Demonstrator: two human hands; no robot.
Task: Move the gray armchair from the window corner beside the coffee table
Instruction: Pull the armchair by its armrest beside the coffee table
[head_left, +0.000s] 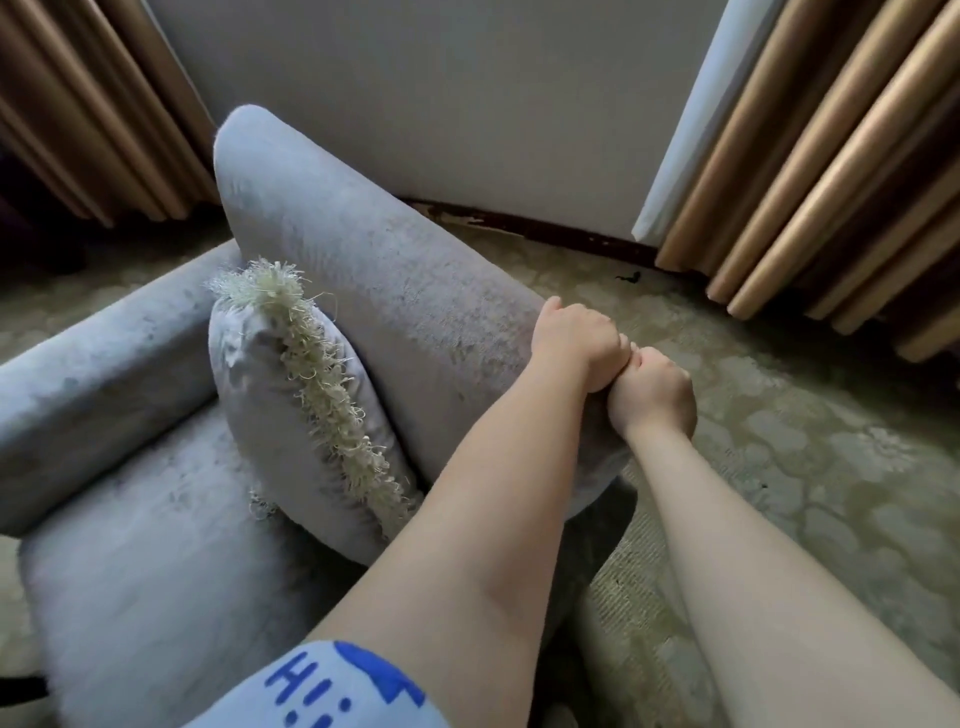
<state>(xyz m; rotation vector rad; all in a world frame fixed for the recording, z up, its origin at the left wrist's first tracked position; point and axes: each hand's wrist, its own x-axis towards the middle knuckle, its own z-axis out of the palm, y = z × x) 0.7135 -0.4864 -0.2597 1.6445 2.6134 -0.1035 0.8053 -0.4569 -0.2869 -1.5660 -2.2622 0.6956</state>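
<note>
The gray armchair (363, 270) fills the left and middle of the head view, its backrest slanting from upper left down toward the centre. A gray cushion (270, 415) with a cream fringe leans against the inside of the backrest. My left hand (574, 343) grips the top edge of the backrest at its right end, fingers curled over the far side. My right hand (652, 397) grips the same edge just beside it, touching the left hand. The coffee table is not in view.
A white wall (467, 104) with a dark baseboard stands just behind the chair. Tan pleated curtains hang at the left (78, 130) and at the right (831, 182). Patterned olive carpet (805, 467) spreads to the right of the chair.
</note>
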